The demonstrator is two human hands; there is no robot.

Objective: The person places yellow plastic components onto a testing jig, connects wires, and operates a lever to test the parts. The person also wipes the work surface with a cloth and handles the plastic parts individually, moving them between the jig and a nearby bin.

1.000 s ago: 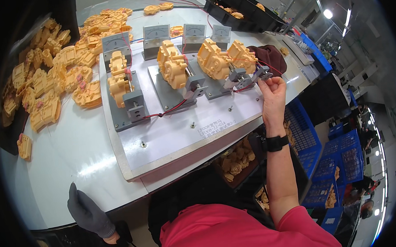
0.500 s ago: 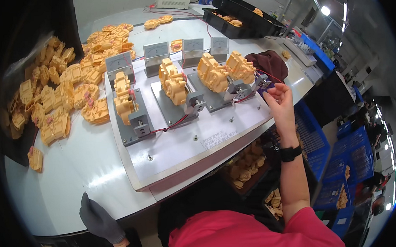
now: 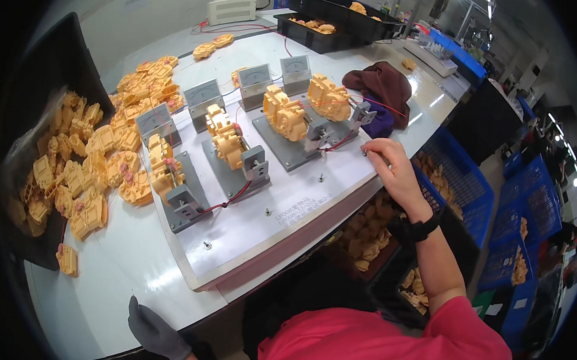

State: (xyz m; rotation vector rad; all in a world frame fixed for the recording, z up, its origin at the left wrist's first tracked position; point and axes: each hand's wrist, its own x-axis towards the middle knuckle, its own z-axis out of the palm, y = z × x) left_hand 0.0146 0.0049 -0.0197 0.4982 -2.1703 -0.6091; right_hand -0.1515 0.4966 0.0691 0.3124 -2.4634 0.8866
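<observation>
My right hand (image 3: pixel 394 175), bare, is at the right end of a white board (image 3: pixel 240 243), its thumb and forefinger closed on a small metal toggle switch (image 3: pixel 364 153). Similar small metal switches (image 3: pixel 321 178) stand along the board's front. Behind them, grey fixtures (image 3: pixel 237 176) hold yellow plastic gearbox housings (image 3: pixel 284 114), with red wires running to them. Grey-framed dial meters (image 3: pixel 202 95) line the back. My left hand (image 3: pixel 155 330), in a grey glove, rests at the table's front edge, fingers extended, holding nothing.
Yellow housings (image 3: pixel 87 211) pile up at the left, some spilling from a dark bin (image 3: pixel 58 55). Black trays (image 3: pixel 314 38) and a white power unit (image 3: pixel 231 10) stand at the back. Brown cloth (image 3: pixel 381 89) lies right of the fixtures. Blue crates (image 3: pixel 472 191) are at the right.
My right hand has come down and toward me from beside the rightmost fixture to the small switch at the board's edge. The gloved left hand stays at the table edge. The view has shifted.
</observation>
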